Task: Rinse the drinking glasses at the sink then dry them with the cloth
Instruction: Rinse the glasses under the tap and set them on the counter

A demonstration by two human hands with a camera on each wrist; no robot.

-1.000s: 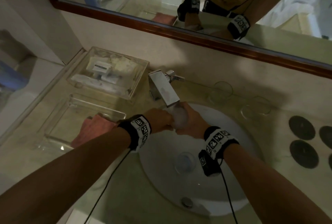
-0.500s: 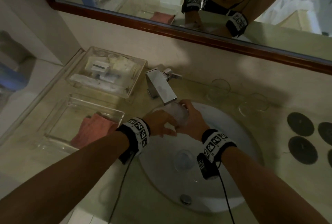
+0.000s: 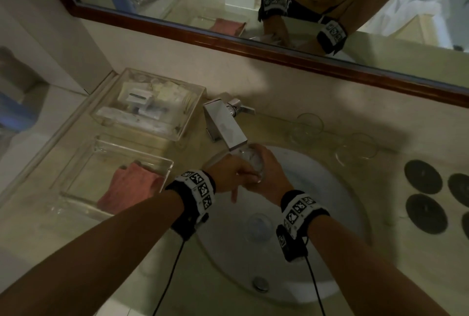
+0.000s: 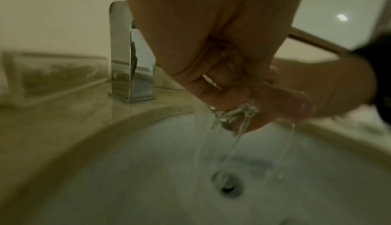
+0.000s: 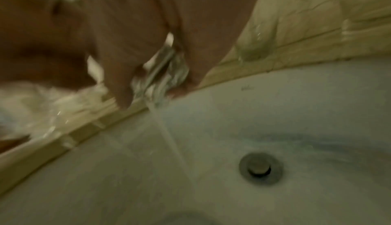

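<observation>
We have lifted the glass [image 3: 251,161] closer under the tap [image 3: 225,128], both hands [image 3: 228,172] [image 3: 272,176] curled around it, so rinsing continues.

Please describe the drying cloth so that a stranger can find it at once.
Start at the chrome tap behind the white sink. Left of the sink stand two clear trays; the nearer tray holds the cloth. It is the only pink, soft thing there.

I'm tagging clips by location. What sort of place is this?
Most likely a hotel bathroom vanity: a white basin set in a stone counter under a framed mirror, a clear tray of packaged toiletries, and spare glasses beside the tap.
</observation>
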